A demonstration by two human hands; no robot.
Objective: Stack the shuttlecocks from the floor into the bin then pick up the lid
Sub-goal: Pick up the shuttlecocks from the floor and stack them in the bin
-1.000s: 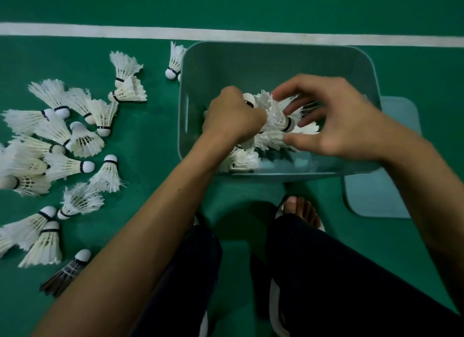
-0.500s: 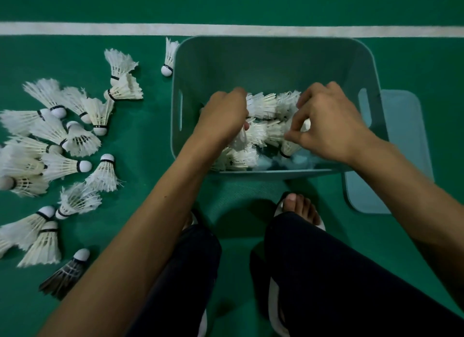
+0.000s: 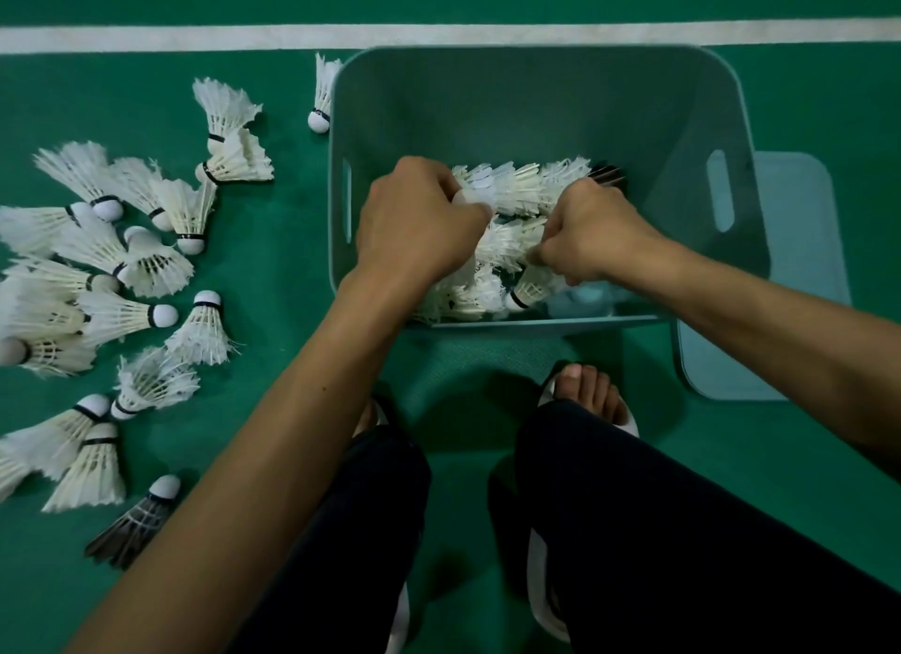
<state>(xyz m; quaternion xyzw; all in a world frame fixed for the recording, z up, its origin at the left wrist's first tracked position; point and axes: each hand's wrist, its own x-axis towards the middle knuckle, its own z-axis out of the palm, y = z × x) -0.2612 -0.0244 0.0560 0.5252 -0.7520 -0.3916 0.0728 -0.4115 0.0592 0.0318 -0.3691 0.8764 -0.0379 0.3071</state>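
A grey-green plastic bin (image 3: 536, 97) stands on the green court floor, with white shuttlecocks (image 3: 517, 192) lying in rows inside it. Both my hands reach into the bin. My left hand (image 3: 414, 224) has its fingers curled round a white shuttlecock at the left end of a row. My right hand (image 3: 592, 234) is curled into the feathers at the middle of the rows; what it holds is hidden. Several white shuttlecocks (image 3: 122, 273) lie scattered on the floor left of the bin. The flat lid (image 3: 799, 282) lies on the floor at the bin's right side.
A dark-feathered shuttlecock (image 3: 131, 526) lies at the lower left, and another dark one (image 3: 607, 175) sits in the bin. A white court line (image 3: 195, 36) runs behind the bin. My knees and sandalled feet (image 3: 590, 395) are just in front of it.
My right hand has dropped deeper into the bin and curled into a fist among the feathers. My left hand has shifted slightly along the row of shuttlecocks.
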